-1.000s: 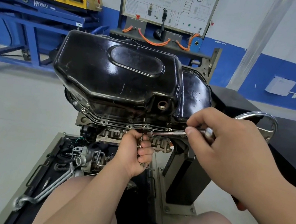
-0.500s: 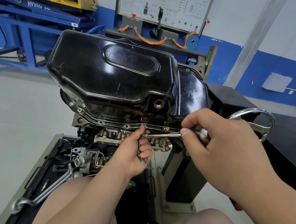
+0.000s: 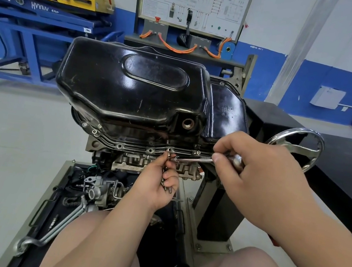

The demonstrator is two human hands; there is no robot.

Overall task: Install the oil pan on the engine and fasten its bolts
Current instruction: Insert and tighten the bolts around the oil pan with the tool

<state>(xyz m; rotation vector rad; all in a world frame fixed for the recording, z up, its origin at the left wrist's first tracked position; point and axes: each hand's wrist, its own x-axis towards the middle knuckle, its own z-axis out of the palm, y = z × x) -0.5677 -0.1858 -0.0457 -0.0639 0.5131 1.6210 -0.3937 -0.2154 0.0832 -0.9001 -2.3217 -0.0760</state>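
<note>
"Where's the oil pan?"

"On top of the engine, its flange facing us."

"And the hands?"

"The left hand pinches 1 bolt at the flange, with spare bolts in its curled fingers. The right hand grips a driver, tip at that bolt."

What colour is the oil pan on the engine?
The oil pan is glossy black, scuffed in places; the head view shows it clearly.
</note>
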